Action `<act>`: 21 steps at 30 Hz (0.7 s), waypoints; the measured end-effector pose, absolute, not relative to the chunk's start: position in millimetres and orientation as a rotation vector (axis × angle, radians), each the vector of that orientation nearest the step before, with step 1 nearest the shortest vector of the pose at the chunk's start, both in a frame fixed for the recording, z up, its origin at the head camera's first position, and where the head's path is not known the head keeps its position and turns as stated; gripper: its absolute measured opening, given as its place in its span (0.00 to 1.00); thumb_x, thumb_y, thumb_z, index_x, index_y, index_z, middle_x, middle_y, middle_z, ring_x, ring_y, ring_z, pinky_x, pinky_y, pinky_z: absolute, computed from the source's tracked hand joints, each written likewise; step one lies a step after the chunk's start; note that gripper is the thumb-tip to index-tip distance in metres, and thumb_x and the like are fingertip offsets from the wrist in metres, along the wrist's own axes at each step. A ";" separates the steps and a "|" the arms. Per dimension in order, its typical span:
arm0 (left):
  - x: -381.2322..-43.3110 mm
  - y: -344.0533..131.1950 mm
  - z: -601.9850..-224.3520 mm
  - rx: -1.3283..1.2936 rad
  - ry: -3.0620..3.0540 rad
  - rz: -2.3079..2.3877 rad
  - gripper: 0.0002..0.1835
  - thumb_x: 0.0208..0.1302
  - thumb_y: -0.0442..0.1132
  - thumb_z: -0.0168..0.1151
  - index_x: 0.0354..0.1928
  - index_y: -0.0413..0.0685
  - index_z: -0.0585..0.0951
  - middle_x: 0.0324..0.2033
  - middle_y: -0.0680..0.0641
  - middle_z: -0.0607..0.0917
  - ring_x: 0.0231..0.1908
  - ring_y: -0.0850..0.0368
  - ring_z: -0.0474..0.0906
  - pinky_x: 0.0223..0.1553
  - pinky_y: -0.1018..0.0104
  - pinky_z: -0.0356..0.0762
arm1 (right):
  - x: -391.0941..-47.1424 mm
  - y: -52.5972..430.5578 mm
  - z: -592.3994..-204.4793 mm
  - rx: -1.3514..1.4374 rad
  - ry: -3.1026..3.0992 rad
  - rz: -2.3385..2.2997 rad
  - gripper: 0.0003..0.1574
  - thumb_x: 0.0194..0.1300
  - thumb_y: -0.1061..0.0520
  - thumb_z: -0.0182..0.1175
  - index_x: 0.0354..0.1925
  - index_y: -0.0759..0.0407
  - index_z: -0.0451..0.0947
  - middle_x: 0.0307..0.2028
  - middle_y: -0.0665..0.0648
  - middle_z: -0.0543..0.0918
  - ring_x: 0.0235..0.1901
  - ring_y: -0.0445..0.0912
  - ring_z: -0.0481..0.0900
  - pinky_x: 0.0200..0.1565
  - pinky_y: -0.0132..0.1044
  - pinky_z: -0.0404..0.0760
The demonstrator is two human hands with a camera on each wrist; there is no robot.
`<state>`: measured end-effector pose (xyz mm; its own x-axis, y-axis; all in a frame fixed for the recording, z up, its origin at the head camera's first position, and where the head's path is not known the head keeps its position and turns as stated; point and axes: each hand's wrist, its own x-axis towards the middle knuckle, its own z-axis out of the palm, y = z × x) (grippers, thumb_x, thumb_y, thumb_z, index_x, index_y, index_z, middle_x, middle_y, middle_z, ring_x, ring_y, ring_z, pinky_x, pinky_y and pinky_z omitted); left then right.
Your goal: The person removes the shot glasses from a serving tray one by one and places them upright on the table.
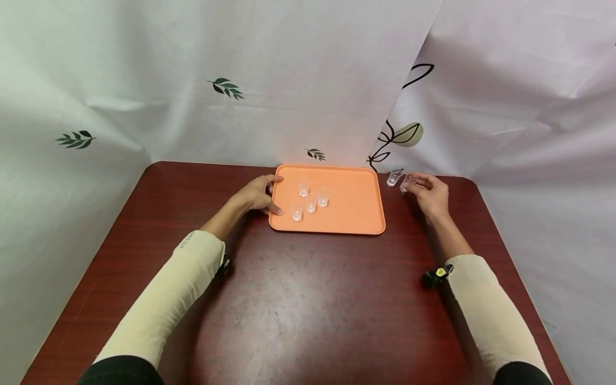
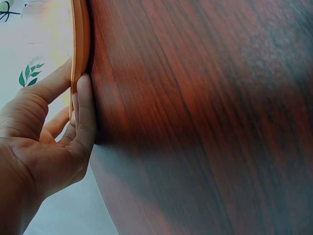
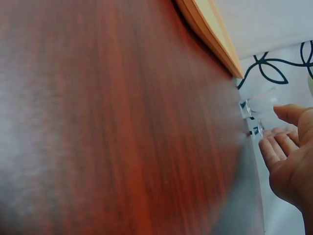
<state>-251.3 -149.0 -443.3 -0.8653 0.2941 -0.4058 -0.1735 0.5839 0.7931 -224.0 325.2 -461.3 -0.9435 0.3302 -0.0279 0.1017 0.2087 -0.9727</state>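
My left hand (image 1: pixel 260 193) grips the left edge of an orange tray (image 1: pixel 356 200), thumb over the rim, as the left wrist view also shows. Several small clear shot glasses stand on the tray's left half, among them a front one (image 1: pixel 296 212) and a back one (image 1: pixel 303 187). Right of the tray, by the table's back edge, my right hand (image 1: pixel 430 197) holds a clear shot glass (image 1: pixel 403 186) between thumb and fingers. Just left of it stands another shot glass (image 1: pixel 393 178). In the right wrist view the fingers partly hide the held glass (image 3: pixel 258 128).
The dark red-brown wooden table (image 1: pixel 313 299) extends in front of the tray. A white sheet (image 1: pixel 269 107) with leaf prints hangs behind the table and along its sides. The tray's back rim lies near the table's back edge.
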 end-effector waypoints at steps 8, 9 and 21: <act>-250.7 -148.4 -442.3 0.099 2.317 1.220 0.58 0.56 0.22 0.85 0.88 0.49 0.66 0.55 0.41 0.66 0.36 0.54 0.81 0.34 0.65 0.94 | -230.7 328.2 -461.1 -0.442 -2.247 1.841 0.31 0.69 0.65 0.76 0.69 0.70 0.83 0.39 0.35 0.86 0.46 0.29 0.83 0.44 0.15 0.85; -250.8 -148.4 -442.3 0.101 2.317 1.219 0.58 0.56 0.22 0.85 0.88 0.49 0.66 0.54 0.41 0.66 0.36 0.54 0.81 0.34 0.65 0.94 | -231.2 328.4 -461.2 -0.441 -2.237 1.845 0.31 0.69 0.66 0.76 0.68 0.70 0.83 0.39 0.35 0.87 0.46 0.29 0.83 0.43 0.15 0.86; -251.0 -149.1 -441.7 0.105 2.312 1.227 0.58 0.56 0.21 0.85 0.88 0.48 0.66 0.54 0.42 0.65 0.34 0.55 0.81 0.34 0.65 0.95 | -235.1 327.3 -466.3 -0.458 -2.253 1.772 0.30 0.70 0.64 0.77 0.67 0.68 0.84 0.37 0.32 0.86 0.45 0.28 0.83 0.45 0.15 0.84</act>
<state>-251.0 -149.1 -441.7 -0.8636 0.2995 -0.4055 -0.1679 0.5875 0.7916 -235.1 327.3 -466.3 -0.9225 0.3860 -0.0059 0.0967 0.2165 -0.9715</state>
